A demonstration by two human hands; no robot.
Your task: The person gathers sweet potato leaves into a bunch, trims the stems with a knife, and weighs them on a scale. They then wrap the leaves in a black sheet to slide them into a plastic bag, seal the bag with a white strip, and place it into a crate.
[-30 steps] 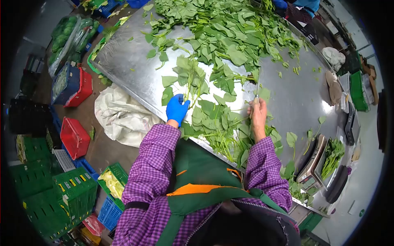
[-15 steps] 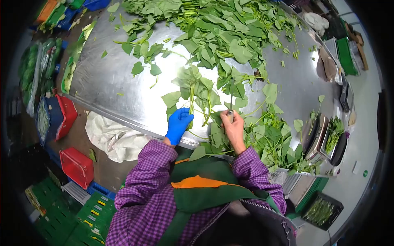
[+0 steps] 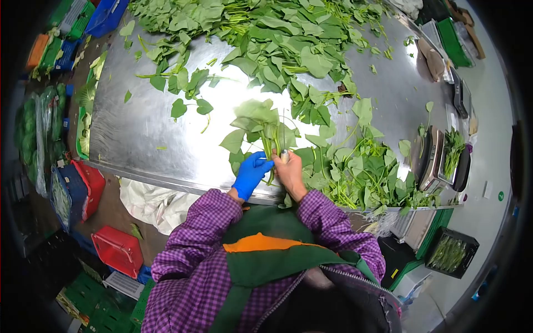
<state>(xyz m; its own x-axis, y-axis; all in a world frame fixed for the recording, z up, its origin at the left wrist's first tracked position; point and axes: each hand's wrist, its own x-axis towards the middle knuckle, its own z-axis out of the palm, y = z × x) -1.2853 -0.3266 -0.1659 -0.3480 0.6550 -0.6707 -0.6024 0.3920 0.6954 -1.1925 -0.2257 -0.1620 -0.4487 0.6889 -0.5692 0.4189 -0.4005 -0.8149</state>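
Note:
My left hand (image 3: 251, 176), in a blue glove, is closed round the stems of a small bunch of leafy greens (image 3: 256, 117). The leaves fan out away from me over the shiny metal table (image 3: 139, 139). My bare right hand (image 3: 290, 174) grips a knife (image 3: 285, 156) by its handle, the thin blade pointing away from me. Its thumb and fingertips are right at the stems beside the blue glove. To the right of this hand lies a loose heap of leafy stems (image 3: 361, 175).
A large pile of greens (image 3: 266, 39) covers the far side of the table. At the right edge stands a scale (image 3: 447, 161) with a bundle on it. Below left are a white sack (image 3: 150, 202) and a red crate (image 3: 117, 250). A black crate (image 3: 452, 252) sits at lower right.
My right hand, with the knife, has moved left to meet the left hand at the stems. The left hand has shifted slightly right, gathering the stems together. The camera view has shifted a little.

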